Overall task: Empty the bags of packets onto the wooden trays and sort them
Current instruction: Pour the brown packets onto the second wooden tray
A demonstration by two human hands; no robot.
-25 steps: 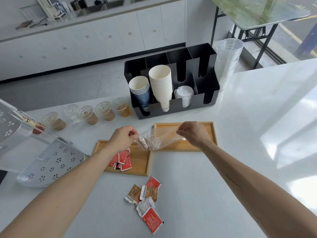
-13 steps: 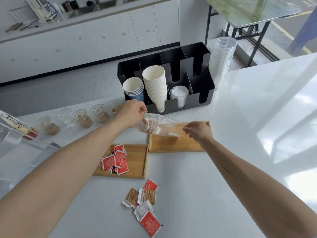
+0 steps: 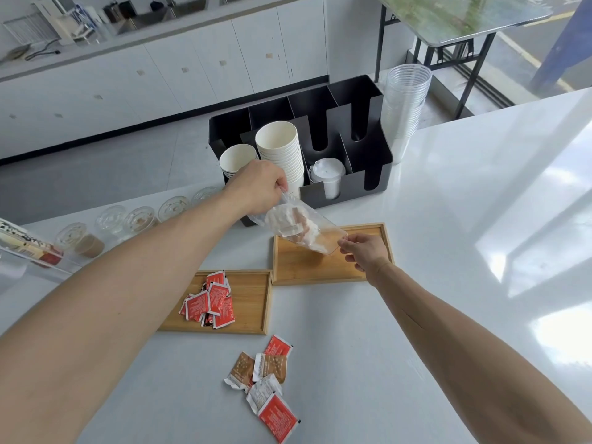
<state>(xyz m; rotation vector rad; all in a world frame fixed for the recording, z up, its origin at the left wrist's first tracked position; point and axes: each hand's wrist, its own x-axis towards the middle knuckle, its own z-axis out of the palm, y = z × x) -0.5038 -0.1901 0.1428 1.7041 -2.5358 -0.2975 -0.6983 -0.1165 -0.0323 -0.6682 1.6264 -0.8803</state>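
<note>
A clear plastic bag [image 3: 299, 225] with pale packets inside hangs tilted over the right wooden tray [image 3: 307, 267]. My left hand [image 3: 259, 189] pinches its raised upper end, and my right hand [image 3: 365, 251] pinches its lower end just above the tray. The left wooden tray [image 3: 253, 302] holds a pile of red packets [image 3: 209, 301]. A loose heap of red, brown and white packets [image 3: 266, 376] lies on the white counter in front of the trays.
A black cup organiser [image 3: 368, 145] with paper cups [image 3: 282, 149] and lids stands behind the trays. A stack of clear cups [image 3: 405, 100] rises at its right. A row of lidded drink cups [image 3: 137, 219] lines the left counter edge beside a clear container [image 3: 22, 248].
My left hand has lifted its end of the bag up and back, tipping the bag downward toward the right tray. The packets have slid toward the lower end.
</note>
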